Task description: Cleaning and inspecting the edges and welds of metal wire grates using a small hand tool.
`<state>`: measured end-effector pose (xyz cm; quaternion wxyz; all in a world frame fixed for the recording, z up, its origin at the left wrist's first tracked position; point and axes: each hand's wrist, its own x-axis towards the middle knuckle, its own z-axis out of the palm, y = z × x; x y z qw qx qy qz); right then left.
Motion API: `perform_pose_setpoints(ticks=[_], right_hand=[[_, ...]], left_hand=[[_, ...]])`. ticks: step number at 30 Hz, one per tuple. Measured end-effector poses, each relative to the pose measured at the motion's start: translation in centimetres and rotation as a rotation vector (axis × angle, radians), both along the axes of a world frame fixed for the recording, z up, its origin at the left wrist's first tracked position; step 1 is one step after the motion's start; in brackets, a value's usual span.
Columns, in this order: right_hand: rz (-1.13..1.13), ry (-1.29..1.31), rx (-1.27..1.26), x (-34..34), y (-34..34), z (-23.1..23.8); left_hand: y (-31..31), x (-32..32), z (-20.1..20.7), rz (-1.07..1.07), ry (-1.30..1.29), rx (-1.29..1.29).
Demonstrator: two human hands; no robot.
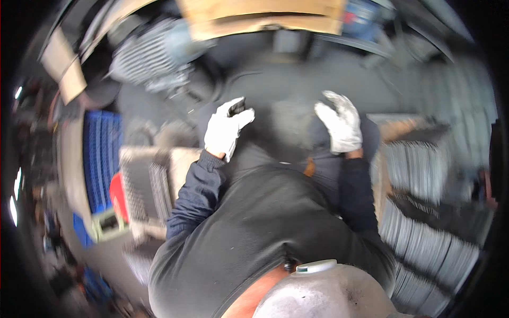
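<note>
My left hand (225, 131), in a white work glove, is raised over the left thigh. Its fingers and thumb curl round a small dark patch (237, 107), which looks like a held piece too blurred to name. On the other side, my right hand (342, 124) hovers above the right knee in a matching glove, its palm side smudged grey. Thumb and fingers there stand apart with nothing visible between them. Between the two hands are my lap and a dark floor (297, 87).
A ribbed grey motor (151, 55) stands ahead on the left, near a wooden board (270, 13). Stacks of thin grey plates (416, 169) rise at my right; another stack (151, 191) lies in a carton at my left. Farther left is a blue crate (102, 159).
</note>
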<state>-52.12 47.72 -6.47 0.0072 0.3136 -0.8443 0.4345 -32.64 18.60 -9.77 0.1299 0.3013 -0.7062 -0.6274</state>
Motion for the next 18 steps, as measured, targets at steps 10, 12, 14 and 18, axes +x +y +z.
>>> perform_pose_setpoints(ticks=[10,12,14,18], right_hand=[[0.215,-0.227,0.416,2.2,-1.4,-1.7],[0.222,-0.249,0.428,2.3,-1.0,-1.9],[0.251,-0.225,0.468,2.4,-1.1,-2.2],[0.263,-0.169,0.56,2.7,0.0,-3.0]], left_hand=[[-11.7,25.0,8.9,0.871,-0.977,-0.963],[-13.4,27.2,6.1,0.851,-1.011,-0.92],[-13.4,27.3,6.5,0.845,-1.039,-0.898],[-14.7,25.9,6.9,0.88,-1.188,-0.948]])
